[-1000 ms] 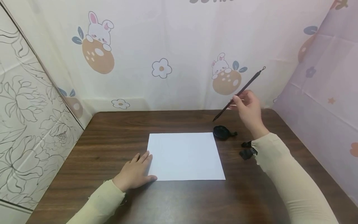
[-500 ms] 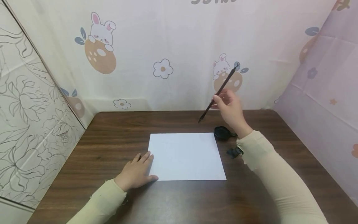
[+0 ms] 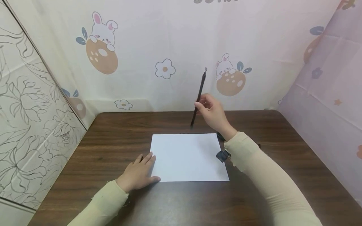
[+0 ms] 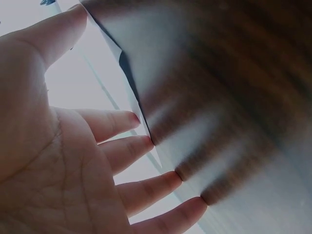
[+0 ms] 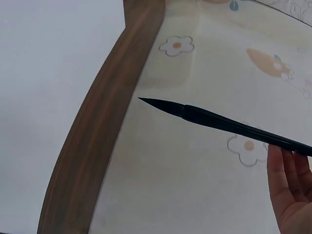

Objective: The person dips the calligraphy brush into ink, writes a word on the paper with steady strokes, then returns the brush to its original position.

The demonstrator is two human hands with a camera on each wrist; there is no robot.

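A dark calligraphy brush point(image 3: 200, 89) is pinched between the thumb and fingers of my right hand point(image 3: 212, 111). It stands nearly upright, tip down, just beyond the far edge of a blank white sheet of paper point(image 3: 183, 158). In the right wrist view the brush's pointed dark tip point(image 5: 161, 105) is apart from the paper. My left hand point(image 3: 138, 172) rests with spread fingers on the sheet's left edge. The left wrist view shows its fingertips point(image 4: 168, 180) touching the table and the paper's edge. A black ink dish point(image 3: 220, 137) is mostly hidden behind my right wrist.
The brown wooden table point(image 3: 118, 125) carries the sheet. Behind it hangs a white curtain point(image 3: 135, 47) with rabbit and flower prints. A floral panel point(image 3: 31, 103) stands at the left, and a small black camera point(image 3: 223, 155) sits on my right wrist.
My right hand has moved left with the brush, from above the ink dish to the paper's far edge. The brush has turned more upright. My left hand stays in place.
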